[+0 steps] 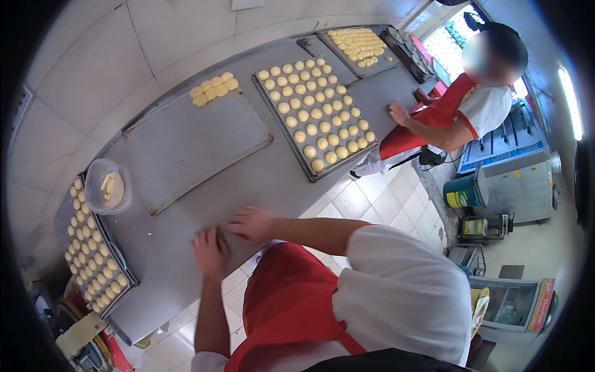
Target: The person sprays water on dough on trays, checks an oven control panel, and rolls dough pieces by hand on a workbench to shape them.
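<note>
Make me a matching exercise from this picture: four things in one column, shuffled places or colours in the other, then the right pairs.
Things:
1. left hand
2. tub
3. dough pieces
4. bucket

Places or colours:
A. clustered in one corner of a tray
B. teal, with a yellow label
C. near the edge of the table, beside the right hand
D. clear and round

Pairs: 1-C, 2-D, 3-A, 4-B

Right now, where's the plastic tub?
In the head view, the plastic tub sits at left, between the leftmost dough-ball tray and the large tray bearing a dough cluster.
</note>
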`<state>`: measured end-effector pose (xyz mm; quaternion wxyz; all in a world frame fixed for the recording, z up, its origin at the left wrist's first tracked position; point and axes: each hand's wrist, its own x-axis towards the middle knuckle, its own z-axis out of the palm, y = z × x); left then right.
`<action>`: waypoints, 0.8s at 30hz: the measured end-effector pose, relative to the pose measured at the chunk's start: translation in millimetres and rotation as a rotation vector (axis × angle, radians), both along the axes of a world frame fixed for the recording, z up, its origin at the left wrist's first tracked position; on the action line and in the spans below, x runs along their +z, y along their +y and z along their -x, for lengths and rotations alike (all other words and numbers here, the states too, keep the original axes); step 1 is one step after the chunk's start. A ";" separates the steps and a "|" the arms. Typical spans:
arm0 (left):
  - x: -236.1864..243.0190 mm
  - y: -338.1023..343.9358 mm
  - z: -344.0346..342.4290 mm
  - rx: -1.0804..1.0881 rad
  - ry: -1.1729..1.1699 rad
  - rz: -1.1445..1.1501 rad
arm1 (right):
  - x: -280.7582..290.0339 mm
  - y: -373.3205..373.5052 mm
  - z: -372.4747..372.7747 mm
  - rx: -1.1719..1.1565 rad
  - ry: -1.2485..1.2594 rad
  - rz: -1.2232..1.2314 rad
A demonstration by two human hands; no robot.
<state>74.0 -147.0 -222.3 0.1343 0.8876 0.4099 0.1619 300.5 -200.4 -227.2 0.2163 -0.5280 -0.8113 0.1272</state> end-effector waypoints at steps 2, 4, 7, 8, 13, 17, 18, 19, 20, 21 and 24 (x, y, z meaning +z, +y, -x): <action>-14.0 49.8 -0.9 -0.082 -0.033 -0.009 | 9.2 51.9 9.1 0.054 -0.110 0.001; -18.4 72.9 16.8 -0.067 -0.102 0.028 | 2.3 76.0 -20.8 0.017 -0.120 -0.043; -19.6 40.7 55.1 0.073 -0.155 0.081 | -14.2 50.9 -76.4 -0.075 -0.046 -0.115; -16.2 15.1 62.2 0.158 -0.114 0.184 | -27.0 23.4 -82.0 -0.098 -0.048 -0.242; -29.8 13.2 22.9 0.019 -0.113 0.121 | 2.5 -2.8 4.4 0.017 0.070 0.066; -27.8 82.4 26.5 -0.075 -0.110 -0.031 | 4.9 60.7 -32.5 -0.051 -0.140 -0.033; -30.2 75.7 31.5 -0.038 -0.121 -0.067 | 1.5 51.8 -47.9 -0.115 -0.089 -0.147; -35.1 60.1 50.7 0.000 -0.130 -0.104 | -6.5 34.7 -61.7 -0.178 -0.037 -0.264; -35.9 46.1 62.7 0.057 -0.137 -0.146 | -12.1 22.0 -67.2 -0.222 0.018 -0.386; -34.7 28.8 58.5 0.067 -0.138 -0.056 | -15.5 4.0 -61.1 -0.224 -0.008 -0.361; -23.3 3.5 31.0 0.012 -0.136 -0.002 | -21.8 -22.8 -17.6 -0.181 -0.012 -0.241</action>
